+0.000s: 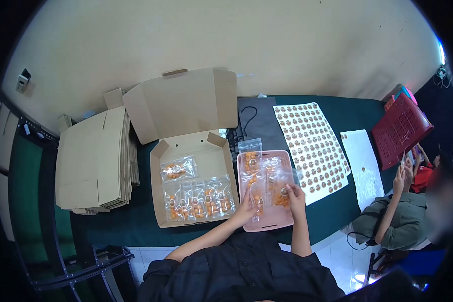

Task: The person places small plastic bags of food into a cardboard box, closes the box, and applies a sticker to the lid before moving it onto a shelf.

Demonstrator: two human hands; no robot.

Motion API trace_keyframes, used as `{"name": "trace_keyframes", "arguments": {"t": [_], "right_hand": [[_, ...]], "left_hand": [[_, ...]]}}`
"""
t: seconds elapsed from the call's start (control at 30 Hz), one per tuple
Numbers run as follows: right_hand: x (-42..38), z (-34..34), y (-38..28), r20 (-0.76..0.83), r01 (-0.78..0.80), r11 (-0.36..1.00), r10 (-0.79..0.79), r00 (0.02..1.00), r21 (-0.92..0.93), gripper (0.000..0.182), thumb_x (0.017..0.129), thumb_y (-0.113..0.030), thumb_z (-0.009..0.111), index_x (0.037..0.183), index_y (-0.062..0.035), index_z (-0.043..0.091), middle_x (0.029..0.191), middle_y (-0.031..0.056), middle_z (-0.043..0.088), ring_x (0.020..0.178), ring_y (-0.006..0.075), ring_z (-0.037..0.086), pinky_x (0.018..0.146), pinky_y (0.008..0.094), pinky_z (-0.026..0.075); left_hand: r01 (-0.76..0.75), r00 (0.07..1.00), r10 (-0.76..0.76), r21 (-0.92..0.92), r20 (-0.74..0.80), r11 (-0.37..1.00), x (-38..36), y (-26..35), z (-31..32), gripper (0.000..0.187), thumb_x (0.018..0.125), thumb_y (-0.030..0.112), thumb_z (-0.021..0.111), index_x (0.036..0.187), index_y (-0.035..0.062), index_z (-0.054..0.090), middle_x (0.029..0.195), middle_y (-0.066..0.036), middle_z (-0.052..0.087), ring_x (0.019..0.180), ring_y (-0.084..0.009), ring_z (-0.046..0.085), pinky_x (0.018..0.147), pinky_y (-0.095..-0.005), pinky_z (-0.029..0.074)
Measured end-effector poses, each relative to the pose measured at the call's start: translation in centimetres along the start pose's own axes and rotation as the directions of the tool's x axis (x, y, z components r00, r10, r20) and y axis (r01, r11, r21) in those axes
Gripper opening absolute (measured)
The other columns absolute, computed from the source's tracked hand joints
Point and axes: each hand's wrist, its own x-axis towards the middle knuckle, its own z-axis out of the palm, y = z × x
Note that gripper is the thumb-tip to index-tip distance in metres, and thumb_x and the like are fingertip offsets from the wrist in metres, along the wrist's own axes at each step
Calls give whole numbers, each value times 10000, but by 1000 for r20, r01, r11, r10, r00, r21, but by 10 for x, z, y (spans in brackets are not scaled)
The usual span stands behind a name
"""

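My left hand [245, 210] is closed on a clear zip pouch [257, 196] of orange balls, over the left side of a pink plastic basket [273, 219]. In my right hand [296, 198], the fingers pinch another clear pouch [281, 197] with orange balls and a round sticker. More such pouches, one of them a pouch [250, 157] leaning on the far rim, are in the basket. Left of it stands an open cardboard box [209, 153]. Several pouches stand side by side along its near half, and one pouch [177, 170] lies crosswise at its left.
Flattened cardboard boxes [90, 156] are stacked at the left. A sticker sheet [312, 151] lies right of the basket, beside a mostly bare white sheet [360, 161]. A keyboard [233, 141] sits behind the basket. Farther right are a dark red basket [400, 126] and a seated person [405, 219].
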Motion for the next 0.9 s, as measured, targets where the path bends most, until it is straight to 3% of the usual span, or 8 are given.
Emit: {"name": "trace_keyframes", "arguments": {"t": [0.03, 0.1, 0.23, 0.3, 0.47, 0.57, 0.83, 0.9], "right_hand": [[0, -1, 0, -9, -2, 1000, 2, 1000, -3, 227, 851, -154, 561, 966, 42, 560, 841, 62, 602, 798, 111, 563, 716, 232, 443], [1, -1, -1, -138, 58, 993, -43, 989, 106, 245, 850, -141, 557, 1015, 38, 526, 876, 62, 588, 827, 115, 553, 741, 235, 436], [-14, 28, -31, 33, 40, 960, -51, 998, 277, 346, 798, -87, 608, 1102, 12, 477, 966, 73, 560, 876, 135, 542, 801, 239, 424], [-17, 49, -32, 119, 16, 956, -53, 992, 293, 386, 766, -55, 634, 1115, -2, 480, 974, 71, 558, 883, 140, 548, 809, 245, 430], [-45, 111, -36, 535, -210, 963, 89, 840, 170, 366, 755, -40, 648, 1087, 4, 501, 1021, 84, 561, 925, 149, 560, 793, 252, 469], [-53, 139, -19, 499, -142, 953, -12, 866, 269, 354, 755, -54, 657, 1074, 5, 513, 1008, 84, 579, 924, 153, 567, 794, 253, 470], [-56, 159, -27, 607, -195, 961, 39, 794, 195, 298, 824, -99, 584, 1095, 5, 514, 1036, 83, 584, 952, 124, 552, 825, 252, 443], [-56, 163, -34, 627, -340, 906, 116, 770, 251, 261, 840, -115, 567, 1082, -21, 533, 925, 20, 587, 814, 50, 527, 719, 194, 427]], "left_hand": [[3, 1000, -3, -3, 8, 1000, -4, 13, 3, 711, 838, 41, 485, 1366, 30, 10, 1385, -162, 186, 1280, -226, 225, 1026, -323, 239], [-185, 952, 276, 469, -131, 864, -12, 37, 3, 692, 837, 54, 485, 1370, 37, 44, 1400, -178, 156, 1297, -256, 189, 1044, -344, 197], [-157, 933, 328, 646, -152, 747, -24, 65, -20, 616, 857, 112, 485, 1358, 34, 135, 1392, -176, 187, 1294, -268, 205, 1045, -345, 194], [-104, 984, 112, 60, -136, 993, -27, 65, -33, 595, 860, 171, 518, 1336, 13, 199, 1372, -193, 224, 1296, -280, 200, 1039, -371, 203], [-102, 967, 115, 68, -228, 992, -49, 70, -47, 422, 886, 174, 499, 1245, 16, 344, 1208, -82, 423, 1114, -153, 416, 941, -297, 341], [-169, 960, 142, -97, -240, 981, -58, 72, -54, 355, 882, 168, 511, 1186, 18, 405, 1127, -64, 488, 1034, -125, 473, 890, -263, 378], [-196, 927, 193, 23, -322, 980, -67, 56, -83, 326, 914, 266, 443, 1127, 19, 463, 1066, -61, 528, 986, -110, 499, 849, -254, 410], [-178, 940, 99, -223, -326, 959, -67, 60, -86, 276, 916, 211, 444, 1102, 11, 477, 1097, -76, 521, 1023, -118, 474, 880, -248, 366]]}}
